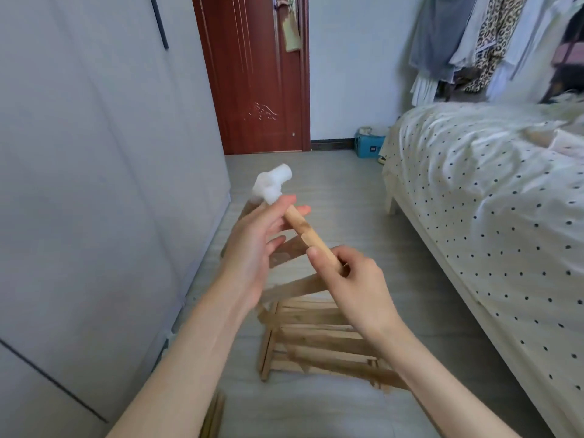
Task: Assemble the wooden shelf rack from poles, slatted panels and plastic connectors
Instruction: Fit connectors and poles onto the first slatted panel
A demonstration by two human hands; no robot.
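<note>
One pole [308,233], white connector [271,184] at 11 o'clock end: light, stiff, smooth wood. Right hand [354,281] grips lower end; left hand [252,238] loose-fingered, touching near connector. Best hold mid-shaft.

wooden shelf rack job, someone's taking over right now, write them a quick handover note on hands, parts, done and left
Right hand grips the near end of a wooden pole. Left hand is open, fingers straight beside the pole just below the white plastic connector.
The connector sits on the pole's far end.
Slatted panels lie piled on the floor beneath the hands; more wood shows at the bottom edge.
Done: one connector on one pole.
Left: no rack stands yet; join poles and panels.
</note>
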